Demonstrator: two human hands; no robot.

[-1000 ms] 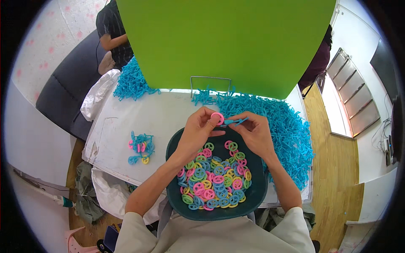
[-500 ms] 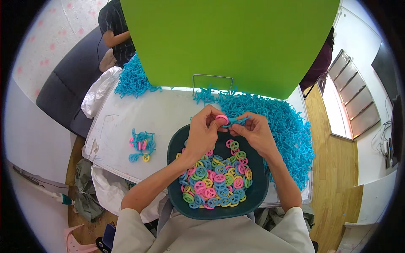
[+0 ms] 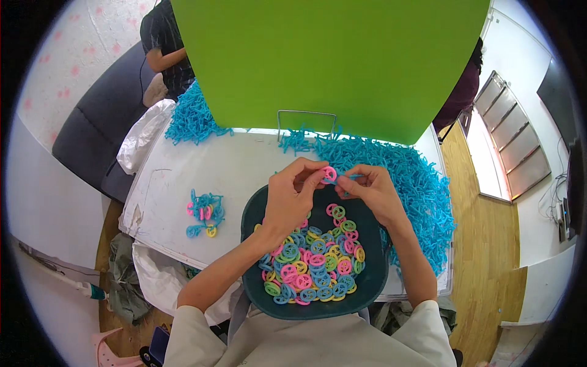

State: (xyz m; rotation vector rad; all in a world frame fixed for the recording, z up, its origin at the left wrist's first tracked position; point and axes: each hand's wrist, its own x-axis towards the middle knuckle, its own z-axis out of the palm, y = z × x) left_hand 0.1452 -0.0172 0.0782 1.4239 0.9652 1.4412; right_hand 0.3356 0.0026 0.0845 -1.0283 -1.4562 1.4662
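Between the thumb and fingers of my left hand [image 3: 291,192] is a small pink plastic wheel [image 3: 329,175] with spokes. My right hand [image 3: 374,191] pinches a blue branched plastic piece [image 3: 350,177], and its end meets the wheel. Both hands are over the far rim of a dark green basin [image 3: 253,287] at my lap. Inside lie many small wheels [image 3: 318,260] in pink, blue, green and yellow. Left of the basin, on the table, sits a little cluster of blue pieces with pink and yellow wheels [image 3: 205,213].
A large heap of blue plastic pieces [image 3: 416,189] covers the right side of the white table [image 3: 165,196]. Another heap [image 3: 194,116] lies at the far left. A green board [image 3: 330,67] stands behind a metal wire loop [image 3: 306,112]. A person [image 3: 166,52] is at the far left.
The pink wheel has turned so its spoked face shows, and the blue piece's end is now against it. Both hands remain in nearly the same place.
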